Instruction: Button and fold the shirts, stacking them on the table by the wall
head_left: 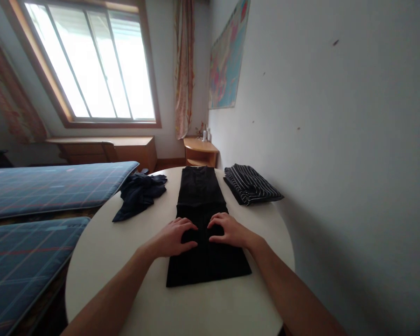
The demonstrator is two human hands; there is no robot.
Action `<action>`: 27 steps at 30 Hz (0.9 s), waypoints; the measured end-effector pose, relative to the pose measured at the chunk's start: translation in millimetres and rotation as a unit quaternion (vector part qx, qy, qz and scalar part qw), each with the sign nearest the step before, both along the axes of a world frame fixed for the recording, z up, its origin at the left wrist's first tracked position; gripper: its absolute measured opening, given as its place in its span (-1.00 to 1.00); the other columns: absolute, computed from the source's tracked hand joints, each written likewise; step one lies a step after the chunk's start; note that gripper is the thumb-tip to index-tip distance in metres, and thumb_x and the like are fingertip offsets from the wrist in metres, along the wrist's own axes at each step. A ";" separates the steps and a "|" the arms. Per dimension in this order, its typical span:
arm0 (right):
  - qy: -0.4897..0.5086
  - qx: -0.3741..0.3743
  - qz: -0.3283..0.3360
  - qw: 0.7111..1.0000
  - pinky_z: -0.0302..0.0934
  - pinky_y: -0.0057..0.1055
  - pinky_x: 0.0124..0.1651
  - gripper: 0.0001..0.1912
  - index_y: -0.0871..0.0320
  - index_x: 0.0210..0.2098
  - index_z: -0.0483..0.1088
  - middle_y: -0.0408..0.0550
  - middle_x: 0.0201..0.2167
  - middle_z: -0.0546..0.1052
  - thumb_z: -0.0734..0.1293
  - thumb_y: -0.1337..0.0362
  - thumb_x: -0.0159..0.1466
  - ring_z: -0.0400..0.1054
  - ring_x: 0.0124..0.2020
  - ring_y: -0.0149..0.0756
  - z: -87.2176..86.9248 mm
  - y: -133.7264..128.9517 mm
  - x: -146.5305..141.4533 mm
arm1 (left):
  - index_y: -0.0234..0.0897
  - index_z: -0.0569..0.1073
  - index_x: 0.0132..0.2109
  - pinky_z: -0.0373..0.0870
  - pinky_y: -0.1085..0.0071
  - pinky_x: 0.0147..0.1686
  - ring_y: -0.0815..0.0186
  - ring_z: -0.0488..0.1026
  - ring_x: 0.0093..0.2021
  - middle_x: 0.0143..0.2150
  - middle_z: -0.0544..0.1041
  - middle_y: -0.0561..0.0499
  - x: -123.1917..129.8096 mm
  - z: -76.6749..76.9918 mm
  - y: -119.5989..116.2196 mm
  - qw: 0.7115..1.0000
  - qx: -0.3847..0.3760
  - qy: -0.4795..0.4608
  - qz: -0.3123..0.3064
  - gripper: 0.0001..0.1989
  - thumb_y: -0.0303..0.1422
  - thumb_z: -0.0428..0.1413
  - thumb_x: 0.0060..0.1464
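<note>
A black garment (205,186), laid out as a long flat strip, runs lengthwise over the white round table (140,298). Whether it is a shirt or trousers I cannot tell. On its left half rests my left hand (178,237), thumb and fingers apart. My right hand (231,231) lies on the right half in the same way, fingers curved and spread. Both hands touch the cloth without gripping it, and a narrow gap separates their fingertips. Across the cloth, just beyond the fingers, runs a crease.
A crumpled dark navy garment (140,191) lies at the table's left edge. Folded black-and-white striped clothing (254,184) sits at the far right, close to the wall (343,168). Beds with blue plaid mattresses (49,186) flank the left side. A corner shelf (201,145) stands behind.
</note>
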State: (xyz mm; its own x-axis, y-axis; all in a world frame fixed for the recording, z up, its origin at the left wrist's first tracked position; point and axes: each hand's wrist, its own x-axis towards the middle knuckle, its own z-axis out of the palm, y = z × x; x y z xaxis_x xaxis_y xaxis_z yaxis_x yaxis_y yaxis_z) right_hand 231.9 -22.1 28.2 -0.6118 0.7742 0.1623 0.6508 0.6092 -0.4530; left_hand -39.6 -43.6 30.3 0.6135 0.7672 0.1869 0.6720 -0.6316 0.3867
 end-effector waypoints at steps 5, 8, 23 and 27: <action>-0.020 0.055 -0.053 0.997 -0.04 -0.11 0.31 -0.54 0.02 0.03 0.48 0.00 0.14 0.44 0.42 -0.04 0.20 0.22 0.21 -0.09 -7.7 7.0 -0.3 | -0.10 0.41 0.16 0.23 0.17 0.20 0.07 0.34 0.17 0.18 0.41 -0.05 5.2 -5.1 -0.7 0.999 0.024 0.020 0.017 -0.49 -0.12 0.23 0.07; -0.017 0.072 -0.063 0.995 0.05 -0.15 0.25 -0.58 0.03 -0.03 0.49 0.01 0.08 0.46 0.43 -0.02 0.20 0.27 0.15 -0.11 -11.4 9.6 -0.8 | -0.13 0.48 -0.01 0.32 0.26 0.06 0.16 0.44 0.00 -0.02 0.51 -0.02 11.2 3.3 -5.3 1.000 0.022 0.008 -0.014 -0.69 -0.19 0.22 0.10; 0.018 0.072 -0.018 0.997 0.21 -0.27 0.06 -0.81 0.08 -0.23 0.51 -0.05 -0.16 0.50 0.46 0.16 0.19 0.35 -0.07 -0.20 -8.0 5.5 -3.0 | -0.09 0.55 -0.10 0.33 0.38 -0.12 0.28 0.49 -0.16 -0.14 0.54 0.07 48.6 9.5 -36.2 0.985 0.045 0.059 -0.158 -0.83 -0.23 0.22 0.15; 0.020 0.052 0.000 0.998 0.23 -0.31 0.04 -0.83 0.09 -0.24 0.52 -0.06 -0.18 0.51 0.46 0.17 0.19 0.36 -0.10 -0.23 -6.7 5.8 0.2 | -0.08 0.58 -0.12 0.33 0.42 -0.17 0.31 0.49 -0.19 -0.14 0.53 0.07 48.4 12.4 -39.3 0.985 0.052 0.065 -0.152 -0.85 -0.24 0.21 0.16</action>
